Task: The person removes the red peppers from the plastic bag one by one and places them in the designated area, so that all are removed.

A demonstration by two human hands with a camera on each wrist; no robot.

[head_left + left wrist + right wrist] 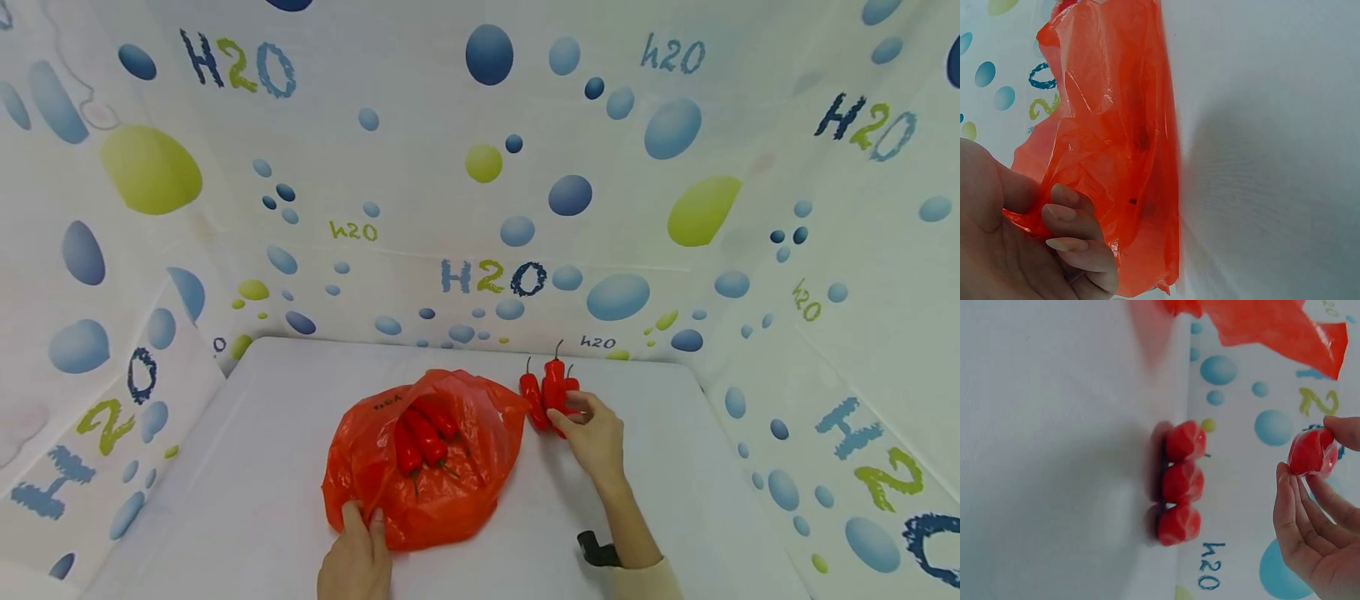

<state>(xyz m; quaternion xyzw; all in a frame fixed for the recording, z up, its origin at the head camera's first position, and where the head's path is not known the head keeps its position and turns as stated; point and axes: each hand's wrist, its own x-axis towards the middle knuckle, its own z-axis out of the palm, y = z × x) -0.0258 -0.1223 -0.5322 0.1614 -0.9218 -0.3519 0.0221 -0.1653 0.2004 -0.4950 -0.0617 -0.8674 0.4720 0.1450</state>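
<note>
A red plastic bag [360, 454] lies spread on the table with its mouth open, and several red peppers [425, 439] with green stems show inside it. My left hand [354, 557] pinches the bag's near rim between thumb and curled fingers. To the right of the bag, my right hand [598, 437] holds one red pepper [1311, 453] between thumb and fingertips, raised off the table. Below it, three more red peppers [1183, 482] lie side by side on the table in the right wrist view; in the head view the hand and held pepper partly hide them.
The white table [247, 467] is enclosed by a white curtain [420, 167] with blue and green drops and H2O lettering. A black strap piece [596, 550] sticks out at the right wrist, beside a beige sleeve [645, 581].
</note>
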